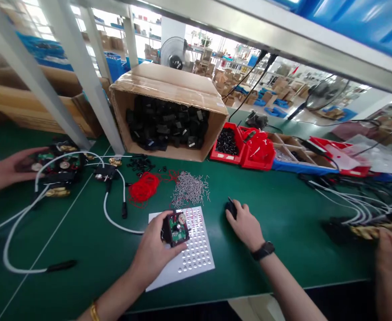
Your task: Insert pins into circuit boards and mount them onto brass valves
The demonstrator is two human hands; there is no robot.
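My left hand (152, 247) grips an open black housing (178, 228) by its sides, its green circuit board facing up. It is above a white sheet (164, 272) with rows of small clear round pads. To the right, my right hand (245, 223) rests low over the table, fingers closed on a small black object (231, 208) with a thin tip; its kind is mostly hidden. Behind the sheet lie a heap of small screws (191, 188) and a bundle of red wire (144, 187). White cables lead to a black unit with a brass fitting (105, 171) at left.
A cardboard box (169, 84) full of black parts stands behind. Red bins (227, 156) and a divided tray (303, 162) line the back right. Another person's hand (11, 171) holds a unit at left; another hand (391, 258) is at right near cabled brass parts. A shelf beam crosses above.
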